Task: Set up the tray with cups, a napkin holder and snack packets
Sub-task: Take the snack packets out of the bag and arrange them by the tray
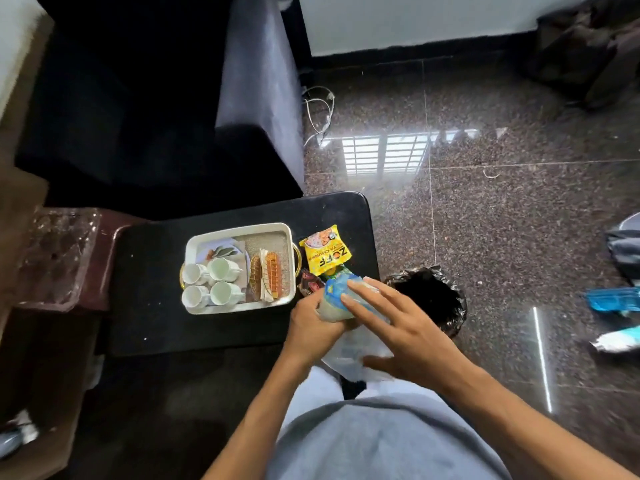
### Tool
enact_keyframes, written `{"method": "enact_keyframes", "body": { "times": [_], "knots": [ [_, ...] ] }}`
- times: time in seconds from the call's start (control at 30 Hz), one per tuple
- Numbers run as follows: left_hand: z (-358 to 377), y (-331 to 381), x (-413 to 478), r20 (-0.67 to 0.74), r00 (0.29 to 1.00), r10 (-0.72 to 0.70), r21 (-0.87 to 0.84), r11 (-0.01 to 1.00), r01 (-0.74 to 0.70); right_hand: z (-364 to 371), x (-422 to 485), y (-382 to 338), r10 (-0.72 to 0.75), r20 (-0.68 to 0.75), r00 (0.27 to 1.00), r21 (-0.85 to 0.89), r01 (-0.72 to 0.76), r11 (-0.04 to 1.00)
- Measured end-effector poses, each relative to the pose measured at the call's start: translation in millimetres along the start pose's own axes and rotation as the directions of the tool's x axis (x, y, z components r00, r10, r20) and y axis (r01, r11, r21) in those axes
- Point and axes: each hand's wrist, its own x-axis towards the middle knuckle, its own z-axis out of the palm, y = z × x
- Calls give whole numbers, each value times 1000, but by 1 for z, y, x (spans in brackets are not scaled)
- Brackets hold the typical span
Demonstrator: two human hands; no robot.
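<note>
Over the black surface's point(156, 306) right edge, just beside the white rectangular tray point(239, 308) with four white cups point(221, 268), the left hand point(311, 323) grips a blue-and-clear plastic snack packet point(337, 289) and the right hand's point(405, 327) straight fingers point(367, 296) rest on it, so it is best lifted clear and laid flat in the tray's bare far-right corner.

My surface point(149, 323) is carrying the tray point(239, 308).
A yellow packet point(325, 251) and a dark packet point(308, 283) are lying beside it.
</note>
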Motion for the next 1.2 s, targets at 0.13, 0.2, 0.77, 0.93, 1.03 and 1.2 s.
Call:
{"method": "enact_keyframes", "body": {
  "times": [0.13, 0.2, 0.77, 0.93, 1.03, 1.2],
  "knots": [
    [39, -10, 11, 98, 976, -195, -252, 944, 214, 20, -15, 23, 92, -70, 993, 31, -90, 995],
    [48, -16, 20, 154, 958, -242, -296, 914, 278, 27, -25, 34, 162, -60, 985, 99, -155, 983],
    [203, -165, 197, 235, 950, -207, 426, 900, 91, 205, -113, 183, 976, 22, 218, -42, -975, 219],
    [239, -233, 253, 292, 899, -327, 586, 804, 102, 273, -123, 248, 981, 90, 174, 124, -979, 163],
    [249, -260, 273, 313, 879, -361, 630, 771, 92, 303, -134, 277, 973, 148, 175, 36, -985, 172],
    [253, -274, 285, 355, 864, -357, 637, 768, 56, 320, -146, 296, 985, 96, 147, 43, -989, 143]
  ]
}}
